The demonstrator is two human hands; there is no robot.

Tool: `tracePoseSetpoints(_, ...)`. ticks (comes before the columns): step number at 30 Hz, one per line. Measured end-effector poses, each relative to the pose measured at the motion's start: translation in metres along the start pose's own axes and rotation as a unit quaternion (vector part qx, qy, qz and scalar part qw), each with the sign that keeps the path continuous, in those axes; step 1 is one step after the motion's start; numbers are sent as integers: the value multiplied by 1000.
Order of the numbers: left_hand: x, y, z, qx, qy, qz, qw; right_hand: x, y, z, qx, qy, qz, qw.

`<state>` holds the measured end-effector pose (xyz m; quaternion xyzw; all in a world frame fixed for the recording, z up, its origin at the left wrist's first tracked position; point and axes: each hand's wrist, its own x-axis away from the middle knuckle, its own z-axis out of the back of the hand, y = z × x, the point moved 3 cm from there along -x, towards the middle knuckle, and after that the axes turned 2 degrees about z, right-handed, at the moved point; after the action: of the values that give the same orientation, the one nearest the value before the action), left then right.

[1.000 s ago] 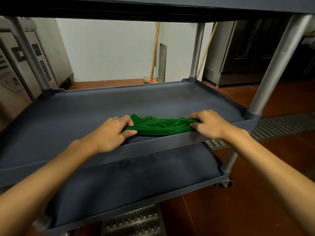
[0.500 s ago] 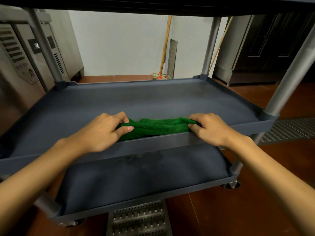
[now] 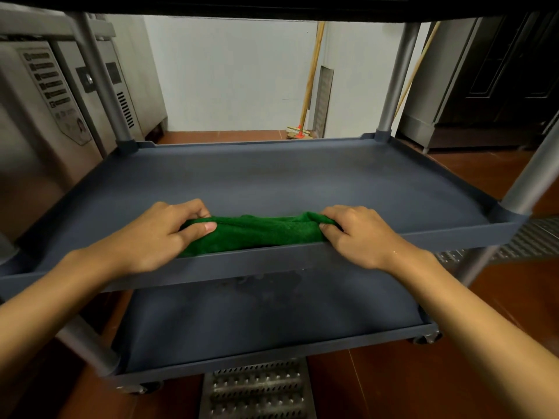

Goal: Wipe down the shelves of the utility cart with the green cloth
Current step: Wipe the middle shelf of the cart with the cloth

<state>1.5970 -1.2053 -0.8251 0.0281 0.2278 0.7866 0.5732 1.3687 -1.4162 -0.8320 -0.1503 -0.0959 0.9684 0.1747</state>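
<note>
Green cloth (image 3: pixel 257 234) lies bunched into a long roll along the near edge of the cart's middle shelf (image 3: pixel 302 182), just behind its front lip, a little below the centre of the head view, the only view there is. The left hand (image 3: pixel 157 237) grips the left end of the roll, its fingers curled over the top and the thumb pressed flat on the fabric. The right hand (image 3: pixel 360 237) pinches the right end, with its fingers tucked into the folds and its wrist over the lip.

As for progress, the job looks part-way through, at the middle shelf. With the cloth gathered at the front edge, a pass toward the person may be finishing, or the cloth is being refolded for another one. That shelf shows only a faint dull haze across its floor, and I see no crumbs or spills on it, so it may be mostly wiped, though the pictures cannot settle that.

The bottom shelf (image 3: pixel 272 322), in the lower middle of the frame, carries darker blotches close under the middle shelf's lip. They could be drips or dirt, so this shelf probably still needs wiping. Of the top shelf (image 3: pixel 272 4) only the dark underside shows along the upper edge of the frame, and its state cannot be judged.

A metal drain grate (image 3: pixel 257 388) sits in the red floor at the bottom of the frame, and a broom (image 3: pixel 298 133) leans on the far wall
</note>
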Motion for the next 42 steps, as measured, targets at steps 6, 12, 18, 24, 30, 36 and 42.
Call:
tracePoseSetpoints(6,16,-18,10,14,11,16,1000,-8,-17,-12,-28,4,22,999)
tracePoseSetpoints(12,34,-34,21,7,21,28,999,-15,-36,-21,-55,-2,46,997)
tracePoseSetpoints(18,47,-49,32,6,30,41,999,-21,-54,-30,-80,1,72,994)
tracePoseSetpoints(24,52,-51,39,-24,49,34,998,-31,-58,-25,-133,1,42,990)
tracePoseSetpoints(30,45,-43,60,-56,87,20,994,-50,-58,1,-149,39,34,988)
tracePoseSetpoints(36,19,-43,84,-102,95,17,990,-85,-58,25,-129,39,26,991)
tracePoseSetpoints(42,-31,-51,102,-140,124,-8,982,-128,-43,40,-115,41,-3,993)
